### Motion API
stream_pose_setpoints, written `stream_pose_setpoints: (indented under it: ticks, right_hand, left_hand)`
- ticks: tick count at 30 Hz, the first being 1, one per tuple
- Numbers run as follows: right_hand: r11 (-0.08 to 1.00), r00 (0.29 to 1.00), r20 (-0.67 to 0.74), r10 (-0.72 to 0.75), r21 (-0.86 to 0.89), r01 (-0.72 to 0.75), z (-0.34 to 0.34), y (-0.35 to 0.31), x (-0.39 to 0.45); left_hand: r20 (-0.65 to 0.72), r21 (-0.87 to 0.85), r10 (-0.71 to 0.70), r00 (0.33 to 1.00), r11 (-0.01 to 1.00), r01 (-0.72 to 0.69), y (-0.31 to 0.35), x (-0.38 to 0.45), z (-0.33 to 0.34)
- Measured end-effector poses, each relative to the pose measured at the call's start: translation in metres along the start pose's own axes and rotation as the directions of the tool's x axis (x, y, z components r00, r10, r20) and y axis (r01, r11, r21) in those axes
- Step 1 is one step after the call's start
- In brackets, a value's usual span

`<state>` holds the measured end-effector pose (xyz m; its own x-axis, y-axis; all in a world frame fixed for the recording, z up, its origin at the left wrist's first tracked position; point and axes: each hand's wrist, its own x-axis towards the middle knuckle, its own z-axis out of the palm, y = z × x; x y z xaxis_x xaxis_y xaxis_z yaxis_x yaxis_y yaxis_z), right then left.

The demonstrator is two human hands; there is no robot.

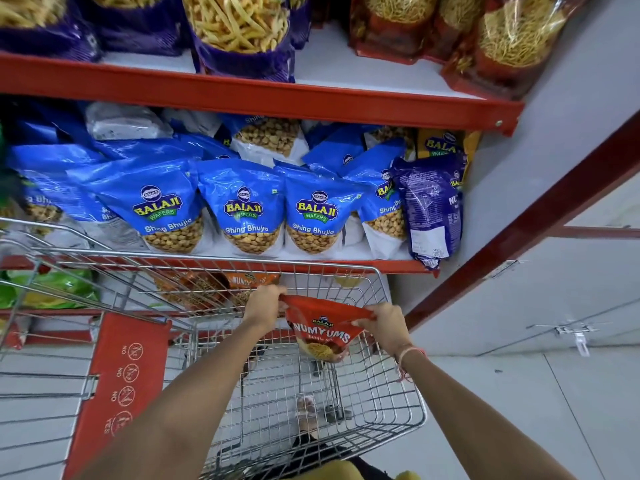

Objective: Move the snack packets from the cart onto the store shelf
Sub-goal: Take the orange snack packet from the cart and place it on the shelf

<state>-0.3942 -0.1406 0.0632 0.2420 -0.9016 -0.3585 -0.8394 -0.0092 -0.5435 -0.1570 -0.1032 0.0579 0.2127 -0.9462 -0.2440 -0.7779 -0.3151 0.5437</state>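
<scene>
Nearly done by the look: one red Numyums packet (323, 329) pinched at its top corners by left hand (263, 304) and right hand (384, 323), over otherwise bare cart (398, 410), below stocked shelf (242, 263).

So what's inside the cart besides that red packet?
Nothing else shows inside the cart. Both hands, left hand and right hand, hold the red packet above its wire floor. The arms hide part of that floor.
</scene>
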Motion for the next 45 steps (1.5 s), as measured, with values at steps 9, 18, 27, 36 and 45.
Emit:
stream_pose_setpoints:
  ticks: [9, 18, 27, 36, 45]
  right_hand:
    - [0.999, 0.996, 0.078, -0.032, 0.043, 0.029, 0.015, -0.007, 0.003]
    - [0.817, 0.988, -0.057, -0.143, 0.557, 0.15, -0.049, -0.033, 0.004]
    - [0.549, 0.92, -0.289, -0.263, 0.74, 0.389, -0.13, -0.098, -0.009]
    - [0.372, 0.793, -0.527, -0.306, 0.7, 0.609, -0.23, -0.176, -0.025]
    - [0.385, 0.678, -0.655, -0.335, 0.561, 0.733, -0.35, -0.224, -0.037]
  left_hand:
    - [-0.01, -0.106, -0.104, 0.995, 0.989, 0.102, -0.031, -0.011, -0.007]
    - [-0.129, -0.681, -0.085, 0.988, 0.732, -0.026, -0.005, -0.028, -0.07]
    - [-0.361, -0.809, -0.002, 0.932, 0.498, -0.312, 0.074, -0.034, -0.158]
    - [-0.479, -0.798, 0.057, 0.876, 0.387, -0.461, 0.154, -0.018, -0.256]
    - [-0.506, -0.769, 0.144, 0.85, 0.371, -0.521, 0.248, -0.005, -0.343]
